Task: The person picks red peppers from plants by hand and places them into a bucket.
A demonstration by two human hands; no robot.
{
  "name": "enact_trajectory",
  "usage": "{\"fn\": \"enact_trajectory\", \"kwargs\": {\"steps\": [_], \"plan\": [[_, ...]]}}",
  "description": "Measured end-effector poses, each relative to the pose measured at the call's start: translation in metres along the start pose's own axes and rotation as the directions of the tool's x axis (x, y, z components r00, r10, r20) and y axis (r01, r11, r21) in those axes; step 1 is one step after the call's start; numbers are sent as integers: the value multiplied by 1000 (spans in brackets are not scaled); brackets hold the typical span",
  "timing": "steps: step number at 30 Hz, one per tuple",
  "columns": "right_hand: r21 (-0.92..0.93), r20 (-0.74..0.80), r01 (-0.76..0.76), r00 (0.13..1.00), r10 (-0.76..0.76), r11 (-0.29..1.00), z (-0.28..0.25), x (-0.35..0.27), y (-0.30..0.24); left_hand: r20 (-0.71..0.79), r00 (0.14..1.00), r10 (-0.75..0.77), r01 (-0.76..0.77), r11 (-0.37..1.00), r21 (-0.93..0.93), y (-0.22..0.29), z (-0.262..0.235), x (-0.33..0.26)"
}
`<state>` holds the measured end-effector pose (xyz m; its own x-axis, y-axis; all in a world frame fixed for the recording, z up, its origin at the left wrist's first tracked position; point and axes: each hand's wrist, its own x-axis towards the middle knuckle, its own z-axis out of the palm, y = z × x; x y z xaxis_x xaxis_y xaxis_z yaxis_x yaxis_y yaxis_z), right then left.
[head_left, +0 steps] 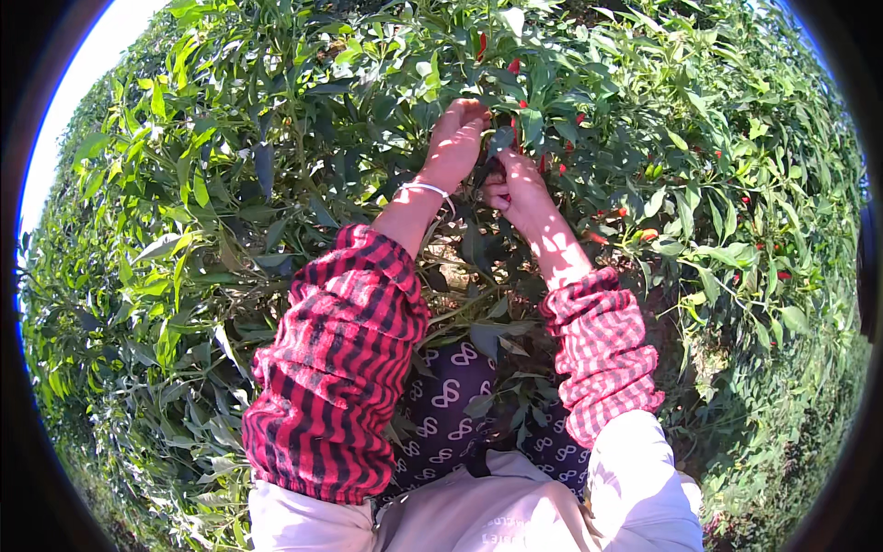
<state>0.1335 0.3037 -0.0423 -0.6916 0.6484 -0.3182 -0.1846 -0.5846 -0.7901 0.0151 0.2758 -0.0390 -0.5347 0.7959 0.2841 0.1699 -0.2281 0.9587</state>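
Observation:
My left hand [455, 143] reaches into the chili plant [552, 87], its fingertips bent and partly hidden by leaves. What it touches there I cannot make out. Close beside it on the right, my right hand [526, 190] is curled in, with a bit of red chili pepper [506, 197] showing at its fingers. A long red chili [516, 135] hangs just above the right hand. Higher up among the leaves are another red chili [482, 46] and a short red one [513, 66].
Dense green pepper plants surround me on all sides. More ripe chilies [649, 235] hang at the right, with a few green ones [654, 171] among them. Stems [460, 311] and leaves spread between my arms, against my dark patterned trousers [446, 396].

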Motion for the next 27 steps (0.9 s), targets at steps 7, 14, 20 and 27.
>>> {"fn": "enact_trajectory", "kwargs": {"steps": [7, 14, 20, 27], "plan": [[216, 83, 40, 995, -59, 976, -12, -19, 25, 330, 920, -212, 195, 977, 84, -4, -1, 0], [276, 231, -35, 972, -31, 961, -18, -42, 33, 439, 898, -13, -152, 929, 339, -23, -3, 0], [248, 197, -24, 980, -26, 968, -22, -58, 34, 381, 918, -111, 41, 981, 187, -39, -12, -10], [351, 387, -35, 915, -111, 936, -15, -77, 18, 422, 896, 138, -290, 901, 321, -35, -18, -34]]}}
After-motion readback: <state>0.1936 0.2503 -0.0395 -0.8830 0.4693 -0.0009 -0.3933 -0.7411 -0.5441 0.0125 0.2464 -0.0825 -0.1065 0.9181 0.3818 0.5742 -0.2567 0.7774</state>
